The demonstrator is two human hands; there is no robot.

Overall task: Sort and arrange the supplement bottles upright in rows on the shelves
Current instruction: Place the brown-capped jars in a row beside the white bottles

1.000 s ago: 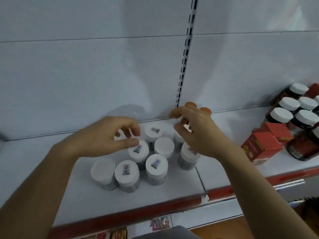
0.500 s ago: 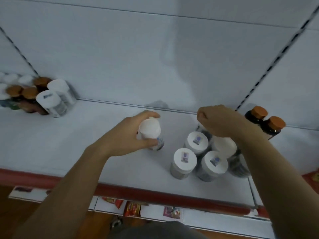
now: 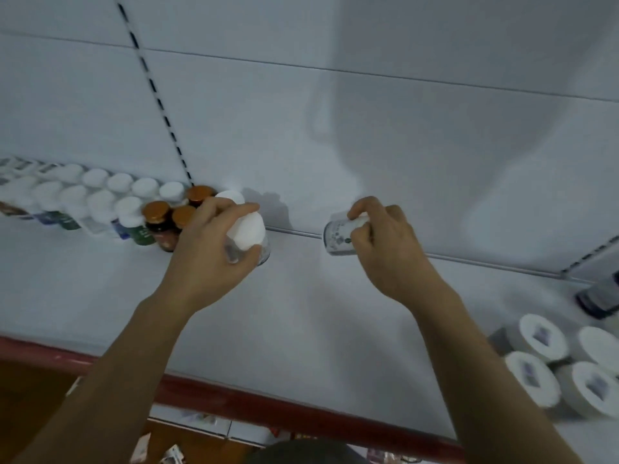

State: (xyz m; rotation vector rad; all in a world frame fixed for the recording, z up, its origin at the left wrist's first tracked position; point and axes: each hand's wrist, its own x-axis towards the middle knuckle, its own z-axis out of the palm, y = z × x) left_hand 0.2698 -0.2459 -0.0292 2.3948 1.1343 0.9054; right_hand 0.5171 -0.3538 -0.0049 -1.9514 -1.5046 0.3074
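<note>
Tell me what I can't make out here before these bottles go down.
Head view only.
White-capped bottle in left hand: label hidden by fingers.
Second bottle in right hand: cap hidden by the hand, label blurred.
Left row: cut by left edge.
Dark bottle: blurred, cut by right edge.

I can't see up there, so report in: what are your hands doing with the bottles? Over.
Left hand grips white-capped bottle beside the row. Right hand holds labelled bottle, tilted. Far right, spare bottles wait. Nothing in the way.
</note>
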